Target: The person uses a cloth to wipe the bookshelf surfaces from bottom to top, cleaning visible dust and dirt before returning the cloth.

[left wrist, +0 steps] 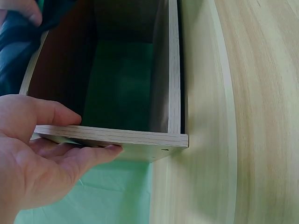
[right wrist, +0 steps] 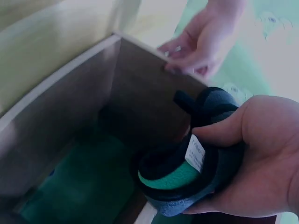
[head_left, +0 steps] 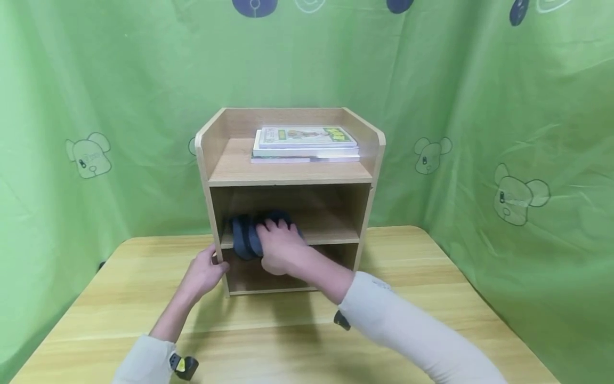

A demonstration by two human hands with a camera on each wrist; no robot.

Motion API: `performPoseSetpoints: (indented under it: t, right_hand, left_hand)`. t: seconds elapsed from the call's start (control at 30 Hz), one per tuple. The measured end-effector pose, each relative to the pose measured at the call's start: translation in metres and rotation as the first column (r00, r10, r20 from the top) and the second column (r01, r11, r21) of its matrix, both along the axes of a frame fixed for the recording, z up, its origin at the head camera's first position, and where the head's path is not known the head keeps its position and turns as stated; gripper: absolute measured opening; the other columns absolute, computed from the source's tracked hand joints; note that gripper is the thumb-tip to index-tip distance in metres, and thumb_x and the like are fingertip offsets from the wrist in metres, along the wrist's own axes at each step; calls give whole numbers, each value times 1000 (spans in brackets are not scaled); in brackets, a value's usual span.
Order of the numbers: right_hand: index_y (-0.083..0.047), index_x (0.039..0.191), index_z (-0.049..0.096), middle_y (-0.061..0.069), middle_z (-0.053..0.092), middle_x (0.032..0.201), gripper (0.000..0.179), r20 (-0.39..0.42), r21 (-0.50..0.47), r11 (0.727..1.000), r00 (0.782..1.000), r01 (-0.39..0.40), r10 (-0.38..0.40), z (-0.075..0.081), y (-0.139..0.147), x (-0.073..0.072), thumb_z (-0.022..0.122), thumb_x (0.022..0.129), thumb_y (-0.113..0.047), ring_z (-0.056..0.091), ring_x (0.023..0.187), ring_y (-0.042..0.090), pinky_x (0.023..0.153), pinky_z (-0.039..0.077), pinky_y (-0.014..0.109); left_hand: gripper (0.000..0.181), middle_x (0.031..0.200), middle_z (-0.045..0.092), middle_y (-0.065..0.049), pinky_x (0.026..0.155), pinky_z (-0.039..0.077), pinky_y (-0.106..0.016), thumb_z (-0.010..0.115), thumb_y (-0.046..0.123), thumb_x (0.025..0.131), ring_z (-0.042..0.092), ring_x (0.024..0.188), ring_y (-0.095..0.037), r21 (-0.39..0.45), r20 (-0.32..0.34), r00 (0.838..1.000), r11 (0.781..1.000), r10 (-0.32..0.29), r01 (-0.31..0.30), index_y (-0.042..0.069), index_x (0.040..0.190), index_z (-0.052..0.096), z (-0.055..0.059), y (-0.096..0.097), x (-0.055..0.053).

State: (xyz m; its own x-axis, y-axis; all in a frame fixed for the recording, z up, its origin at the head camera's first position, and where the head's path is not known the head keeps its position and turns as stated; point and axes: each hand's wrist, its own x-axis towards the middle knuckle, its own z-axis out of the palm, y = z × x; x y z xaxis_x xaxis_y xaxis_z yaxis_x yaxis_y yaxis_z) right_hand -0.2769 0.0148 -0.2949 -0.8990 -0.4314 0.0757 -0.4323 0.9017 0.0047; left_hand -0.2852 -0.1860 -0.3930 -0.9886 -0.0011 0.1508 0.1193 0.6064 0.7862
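Observation:
My right hand (head_left: 283, 248) grips a dark blue, soft fabric item (head_left: 243, 237) with black trim at the front of the shelf unit's middle compartment. The right wrist view shows its green lining and a white label, with my thumb on top; its exact kind is unclear. In the head view, my fingers and the dim compartment partly hide it. My left hand (left wrist: 42, 149) pinches the front edge of the left side panel (left wrist: 117, 135), thumb inside and fingers outside. The wooden shelf unit (head_left: 290, 180) stands upright on the table.
Several books (head_left: 307, 144) lie stacked on the unit's top shelf. Below the middle board is a lower compartment (head_left: 259, 280). The light wooden table (head_left: 408, 298) extends around the unit, and a green patterned curtain (head_left: 144, 80) hangs behind and at the sides.

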Motion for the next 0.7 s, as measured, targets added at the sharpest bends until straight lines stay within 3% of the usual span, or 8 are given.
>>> performPoseSetpoints:
  t: [0.13, 0.27, 0.33, 0.4, 0.47, 0.57, 0.63, 0.7]
  right_hand:
    - [-12, 136, 55, 9, 57, 134, 55, 50, -36, 999, 998, 24, -23, 7, 17, -8, 71, 84, -18, 53, 120, 33, 101, 46, 50]
    - [-11, 135, 55, 10, 62, 123, 52, 71, -168, 986, 997, 4, 8, 7, 30, -13, 69, 85, -11, 59, 106, 28, 91, 52, 42]
    - [-7, 134, 54, 12, 64, 116, 52, 9, -238, 971, 999, -32, 35, 4, 36, -11, 70, 85, -9, 61, 99, 28, 86, 54, 41]
    - [-3, 133, 53, 14, 65, 113, 53, -109, -268, 959, 992, -90, 63, -2, 41, -7, 75, 85, -9, 63, 98, 29, 86, 55, 41]
    - [-1, 132, 53, 15, 66, 114, 56, -253, -252, 955, 963, -158, 93, -10, 45, -1, 80, 85, -14, 63, 100, 30, 89, 55, 43]
    - [-1, 133, 52, 15, 66, 120, 55, -434, -186, 950, 889, -250, 149, -22, 49, 7, 79, 88, -19, 63, 105, 32, 95, 54, 45]
    - [-4, 135, 52, 14, 65, 124, 50, -498, -141, 949, 848, -282, 178, -32, 51, 10, 73, 93, -22, 63, 108, 33, 98, 53, 47]
    - [-7, 137, 51, 15, 64, 126, 43, -529, -107, 950, 826, -294, 196, -40, 53, 9, 66, 98, -22, 63, 110, 35, 99, 53, 49]
  left_hand:
    - [43, 125, 67, -27, 77, 53, -38, 60, 7, 89, 65, 100, -32, 2, 2, 1000, 1000, -13, 13, 3, 131, 59, 0, 1, -1]
    - [45, 131, 63, -30, 81, 55, -42, 60, 7, 90, 66, 109, -38, 17, 13, 1000, 1000, -20, 20, 3, 135, 57, -1, 1, 1]
    - [46, 131, 63, -30, 82, 55, -44, 60, 7, 90, 66, 112, -40, 24, 16, 1000, 1000, -20, 20, 3, 135, 56, -2, 1, 1]
    - [46, 130, 63, -30, 83, 55, -45, 60, 6, 90, 65, 113, -41, 26, 17, 1000, 999, -20, 20, 2, 135, 56, -2, 2, 2]
    - [45, 128, 65, -30, 82, 55, -44, 61, 7, 90, 66, 111, -40, 26, 21, 1000, 999, -20, 20, 2, 134, 57, -2, 2, 2]
    - [43, 123, 68, -29, 78, 55, -40, 61, 7, 90, 66, 105, -36, 26, 27, 999, 999, -19, 19, 2, 133, 57, -1, 2, 1]
    - [41, 116, 70, -26, 74, 53, -36, 61, 8, 90, 66, 98, -32, 24, 30, 999, 1000, -13, 13, 2, 130, 58, 0, 2, 1]
    - [38, 109, 72, -22, 69, 50, -34, 61, 7, 90, 64, 90, -29, 26, 31, 999, 1000, -7, 7, 2, 127, 59, 0, 2, 0]
